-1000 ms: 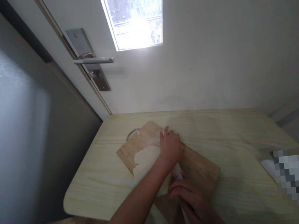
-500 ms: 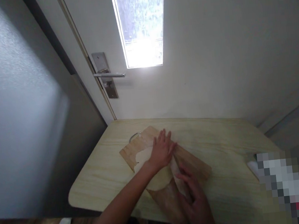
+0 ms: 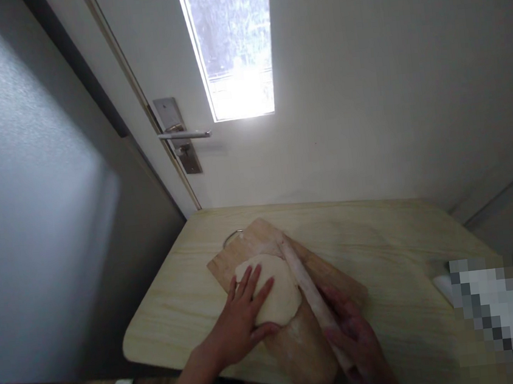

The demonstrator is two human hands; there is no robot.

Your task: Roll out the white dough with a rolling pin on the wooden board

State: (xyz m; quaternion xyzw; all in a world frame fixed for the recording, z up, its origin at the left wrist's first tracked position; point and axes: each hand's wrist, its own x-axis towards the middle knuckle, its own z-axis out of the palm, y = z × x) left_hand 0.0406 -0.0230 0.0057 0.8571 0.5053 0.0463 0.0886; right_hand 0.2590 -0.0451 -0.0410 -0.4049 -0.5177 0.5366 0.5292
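Note:
A flat pale round of dough (image 3: pixel 273 288) lies on a floured wooden cutting board (image 3: pixel 295 347) set at an angle on a light wooden table (image 3: pixel 381 246). My left hand (image 3: pixel 242 322) rests flat on the dough's near left part, fingers stretched out and spread. A long pale rolling pin (image 3: pixel 305 284) lies along the dough's right edge. My right hand (image 3: pixel 357 340) covers the pin's near end, fingers curled over it.
A white door with a metal lever handle (image 3: pixel 184 135) and a narrow bright window stands behind the table. A grey panel fills the left. A blurred-out item (image 3: pixel 502 306) sits at the table's right end. A metal ring (image 3: pixel 232 237) sticks out from the board's far corner.
My left hand came off the rolling pin's far end and moved back onto the dough. The pin now lies uncovered along the dough's right edge, and my right hand curls over its near end.

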